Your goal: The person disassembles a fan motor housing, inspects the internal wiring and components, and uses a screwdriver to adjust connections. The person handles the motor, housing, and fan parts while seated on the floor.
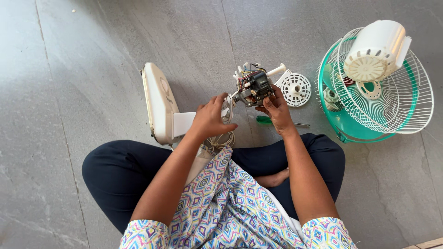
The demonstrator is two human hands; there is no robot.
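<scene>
I sit cross-legged on a grey stone floor with a taken-apart table fan in front of me. My left hand (210, 117) grips the white neck of the fan stand, where the cream base (159, 102) lies tipped on its side. My right hand (277, 109) holds the exposed fan motor (254, 86), a dark metal block with coloured wires and a white shaft pointing right. A white power cord (221, 140) coils under my left hand.
A green-handled screwdriver (265, 120) lies on the floor by my right wrist. A round white vented cover (296, 88) sits just past the motor. At the right lie the white wire grille (392, 106), teal blades, and the white motor housing (378, 48).
</scene>
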